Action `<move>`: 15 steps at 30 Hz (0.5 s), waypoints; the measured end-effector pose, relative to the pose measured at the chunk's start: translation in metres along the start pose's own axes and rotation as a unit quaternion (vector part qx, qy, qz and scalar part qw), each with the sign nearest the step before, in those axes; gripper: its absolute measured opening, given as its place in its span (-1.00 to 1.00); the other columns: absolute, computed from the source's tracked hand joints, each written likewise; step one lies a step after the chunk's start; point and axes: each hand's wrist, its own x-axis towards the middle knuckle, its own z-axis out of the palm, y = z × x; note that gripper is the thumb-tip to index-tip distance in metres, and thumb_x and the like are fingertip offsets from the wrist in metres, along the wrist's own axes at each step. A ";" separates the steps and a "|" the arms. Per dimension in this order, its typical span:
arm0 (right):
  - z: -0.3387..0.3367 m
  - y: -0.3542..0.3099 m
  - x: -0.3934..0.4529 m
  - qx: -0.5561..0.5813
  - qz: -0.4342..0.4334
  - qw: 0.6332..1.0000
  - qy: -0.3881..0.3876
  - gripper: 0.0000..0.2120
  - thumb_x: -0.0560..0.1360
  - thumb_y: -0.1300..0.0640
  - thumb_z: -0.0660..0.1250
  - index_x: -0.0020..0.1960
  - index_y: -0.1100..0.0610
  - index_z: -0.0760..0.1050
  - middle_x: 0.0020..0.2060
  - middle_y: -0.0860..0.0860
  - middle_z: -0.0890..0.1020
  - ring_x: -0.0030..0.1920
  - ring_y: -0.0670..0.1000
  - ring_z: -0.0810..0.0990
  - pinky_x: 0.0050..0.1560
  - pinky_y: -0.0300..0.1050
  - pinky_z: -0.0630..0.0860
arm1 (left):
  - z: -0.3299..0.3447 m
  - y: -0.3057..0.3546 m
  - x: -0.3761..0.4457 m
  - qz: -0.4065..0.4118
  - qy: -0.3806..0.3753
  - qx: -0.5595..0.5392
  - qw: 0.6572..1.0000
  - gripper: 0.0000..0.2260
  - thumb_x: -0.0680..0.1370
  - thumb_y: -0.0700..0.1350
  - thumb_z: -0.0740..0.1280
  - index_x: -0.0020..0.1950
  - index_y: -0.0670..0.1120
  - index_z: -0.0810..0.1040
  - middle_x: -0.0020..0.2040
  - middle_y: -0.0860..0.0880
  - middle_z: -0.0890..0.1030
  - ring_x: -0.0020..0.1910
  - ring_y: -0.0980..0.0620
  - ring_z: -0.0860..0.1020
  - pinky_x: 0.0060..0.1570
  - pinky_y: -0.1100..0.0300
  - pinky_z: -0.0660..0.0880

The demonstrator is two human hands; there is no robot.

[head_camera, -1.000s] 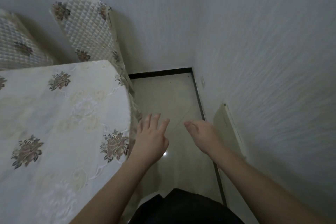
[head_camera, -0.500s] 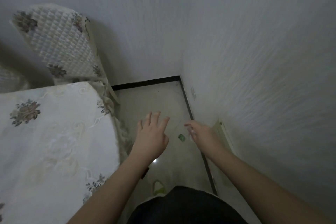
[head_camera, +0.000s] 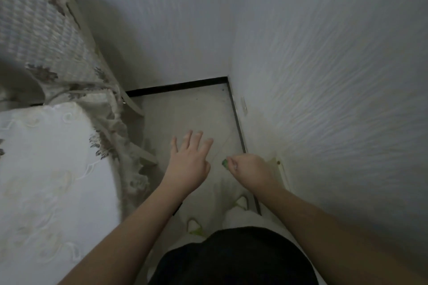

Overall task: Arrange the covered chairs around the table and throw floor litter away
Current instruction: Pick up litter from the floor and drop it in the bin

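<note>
From my remote seat I see my right hand (head_camera: 251, 169) reaching down with its fingers curled, pinching a small green scrap of litter (head_camera: 224, 162) at the fingertips, just above the pale glossy tiled floor (head_camera: 185, 113); my left hand (head_camera: 188, 162) hovers beside it, near but apart, palm down and fingers spread wide, holding nothing; both bare forearms run up from the bottom edge, over a dark garment (head_camera: 231, 259) at the person's waist; to the left of the left hand the surface shows as a table under a white embroidered cloth with brown flower prints (head_camera: 46, 169), its lace edge hanging to the floor; behind it stands a chair in a quilted cream cover with the same brown flowers (head_camera: 46, 37), its back against the textured white wall (head_camera: 324, 76); a black skirting strip (head_camera: 176, 87) lines the corner where wall and floor meet.
</note>
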 end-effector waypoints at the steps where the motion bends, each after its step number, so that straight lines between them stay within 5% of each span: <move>1: 0.002 0.007 0.010 0.009 0.003 1.000 -0.016 -0.64 0.57 0.05 0.22 -0.34 0.19 0.53 -0.41 0.18 0.59 -0.38 0.16 0.56 -0.35 -0.04 0.44 | 0.002 0.002 0.007 -0.006 0.000 -0.007 1.000 -0.44 0.42 -0.12 0.25 0.44 0.00 0.30 0.46 -0.11 0.32 0.48 -0.16 0.21 0.39 -0.31 0.07; 7: 0.027 0.038 0.051 0.062 0.004 0.998 -0.013 -0.75 0.52 0.14 0.32 -0.29 0.22 0.43 -0.39 0.20 0.51 -0.39 0.19 0.51 -0.36 -0.03 0.39 | 0.023 -0.010 0.038 -0.018 0.029 -0.028 0.999 -0.27 0.38 -0.15 0.29 0.54 -0.04 0.13 0.51 -0.14 0.24 0.49 -0.20 0.18 0.35 -0.36 0.14; 11: 0.066 0.057 0.077 0.049 0.016 0.997 -0.064 -0.87 0.52 0.12 0.29 -0.08 0.20 0.47 -0.16 0.16 0.53 -0.13 0.17 0.50 -0.08 0.07 0.42 | 0.059 -0.036 0.061 -0.014 0.015 -0.019 1.000 -0.26 0.37 -0.13 0.34 0.53 -0.07 0.18 0.52 -0.18 0.23 0.50 -0.24 0.16 0.34 -0.40 0.15; 15: 0.118 0.077 0.097 0.063 0.000 0.996 -0.070 -0.80 0.33 0.33 0.43 -0.06 0.22 0.57 -0.20 0.16 0.59 -0.19 0.18 0.57 -0.20 -0.02 0.50 | 0.107 -0.060 0.090 -0.007 -0.029 -0.015 0.999 -0.28 0.41 -0.07 0.34 0.54 -0.06 0.15 0.53 -0.17 0.19 0.51 -0.24 0.12 0.37 -0.39 0.09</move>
